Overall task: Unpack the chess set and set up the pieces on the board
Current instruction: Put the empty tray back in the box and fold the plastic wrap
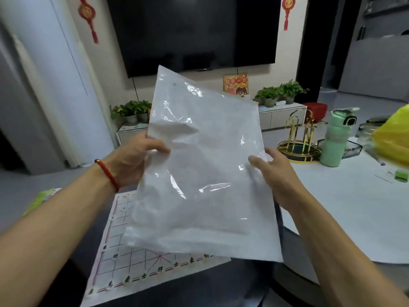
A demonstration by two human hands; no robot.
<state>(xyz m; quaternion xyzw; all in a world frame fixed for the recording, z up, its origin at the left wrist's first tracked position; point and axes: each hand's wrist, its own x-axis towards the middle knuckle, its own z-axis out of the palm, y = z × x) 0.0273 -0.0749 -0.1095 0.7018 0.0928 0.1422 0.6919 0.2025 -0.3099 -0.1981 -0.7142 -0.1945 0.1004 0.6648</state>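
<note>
Head view: a clear plastic bag (199, 165) is held up in the middle of the frame, tilted, above a paper board (124, 260) that lies at lower left on a dark surface. The left hand (135, 158) is clamped on the bag's left edge, thumb lying over the front of the plastic. The right hand (274, 173) is at the bag's right edge, thumb laid on the front; its fingers are hidden behind the plastic, so a full grip cannot be confirmed. The bag looks flat and slack; whether anything remains inside cannot be told.

Along the near and left edges of the board, small pale pieces (145, 276) with dark characters are seen in a row on the printed lines. Most of the grid is covered by the bag.

At right, a white worktop (345, 209) carries a green bottle (336, 138), a gold rack (301, 138) and a yellow bag (396, 138).

The step in hand is judged to be unpacking: the packaging is being handled over the board. Next, the bag would need to be checked and put aside, off the board, so that the grid is uncovered and the set pieces are not knocked.
</note>
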